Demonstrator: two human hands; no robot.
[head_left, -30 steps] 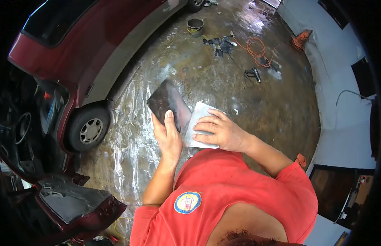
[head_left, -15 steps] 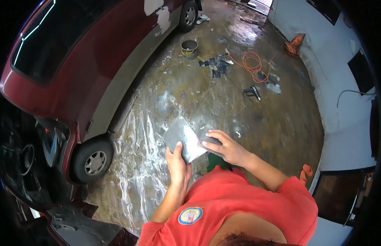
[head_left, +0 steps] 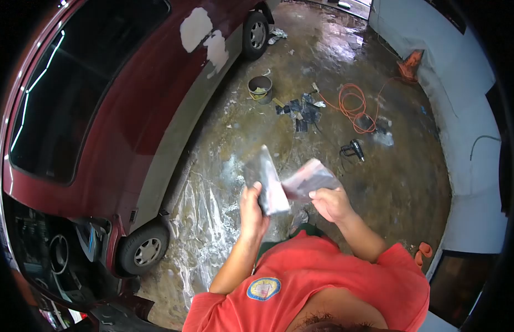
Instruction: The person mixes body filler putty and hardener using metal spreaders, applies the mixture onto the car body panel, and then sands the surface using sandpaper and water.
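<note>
My left hand (head_left: 252, 213) is closed on a folded grey sheet of sandpaper (head_left: 262, 176), thumb pressed on its face and the pale side turned to the right. A second sheet of sandpaper (head_left: 312, 176), grey with a pinkish-white backing, is pinched between thumb and fingers of my right hand (head_left: 332, 203). It is bent and slightly blurred, and its left edge overlaps the first sheet in this view. Both sheets are held up in front of my body, above the floor.
A dark red van (head_left: 152, 105) with pale filler patches (head_left: 196, 30) stands at the left. On the wet floor (head_left: 240, 144) are a bucket (head_left: 260, 91), dark scraps (head_left: 304, 110), a coiled orange cord (head_left: 352, 102), a heat gun (head_left: 354, 149) and orange sandals (head_left: 424, 252).
My right hand has moved right and turned, lifting its sheet so the paler side shows. The left sheet has tilted more upright. The head view has shifted.
</note>
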